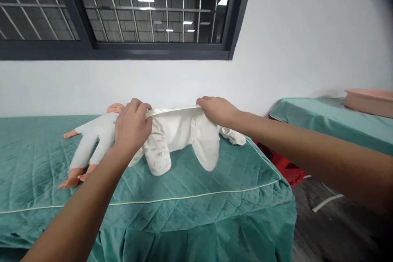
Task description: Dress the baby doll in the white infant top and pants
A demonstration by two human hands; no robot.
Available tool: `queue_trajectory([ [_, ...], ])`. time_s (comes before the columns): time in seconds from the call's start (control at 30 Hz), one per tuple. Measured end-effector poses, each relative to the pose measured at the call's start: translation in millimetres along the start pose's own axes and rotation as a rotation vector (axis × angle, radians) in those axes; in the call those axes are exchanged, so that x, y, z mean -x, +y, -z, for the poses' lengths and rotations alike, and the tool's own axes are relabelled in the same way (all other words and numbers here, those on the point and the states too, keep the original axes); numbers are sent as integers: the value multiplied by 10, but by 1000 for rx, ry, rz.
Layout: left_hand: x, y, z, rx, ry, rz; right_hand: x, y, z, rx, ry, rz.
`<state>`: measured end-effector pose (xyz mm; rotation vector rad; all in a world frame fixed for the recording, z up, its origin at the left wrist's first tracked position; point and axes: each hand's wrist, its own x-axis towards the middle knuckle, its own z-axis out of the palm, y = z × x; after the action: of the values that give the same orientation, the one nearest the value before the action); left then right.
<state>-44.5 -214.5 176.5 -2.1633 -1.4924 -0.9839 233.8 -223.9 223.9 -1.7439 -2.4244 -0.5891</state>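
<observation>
A small white garment with a faint print point(181, 131) is stretched between my two hands above the green quilted bed cover point(196, 213). My left hand point(135, 125) is closed on its upper left edge, and my right hand point(216, 110) pinches the upper right edge. Two footed or sleeve-like parts hang down onto the cover. Beside my left hand lies a baby doll in pale clothing point(98, 133), its feet toward the front; my left hand hides part of it. A crumpled white printed cloth point(233, 135) rests just beyond my right wrist.
A barred window point(153, 51) is set in the white wall behind the bed. At right stands another green-covered surface point(307, 110) with a pink basin point(368, 102). Red fabric point(287, 170) lies low between the two surfaces.
</observation>
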Motion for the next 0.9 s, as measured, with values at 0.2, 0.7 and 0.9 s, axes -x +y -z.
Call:
queue_trajectory([
  [0.2,251,-248,-385,391,-62,317,333,191,-368,-204,98,-134],
  [0.7,440,-5,-893,-220,-367,149,376,180,-1253,-308,-96,-362],
  [0.9,950,494,-1490,68,-611,89,447,-739,-1890,-354,-115,-211],
])
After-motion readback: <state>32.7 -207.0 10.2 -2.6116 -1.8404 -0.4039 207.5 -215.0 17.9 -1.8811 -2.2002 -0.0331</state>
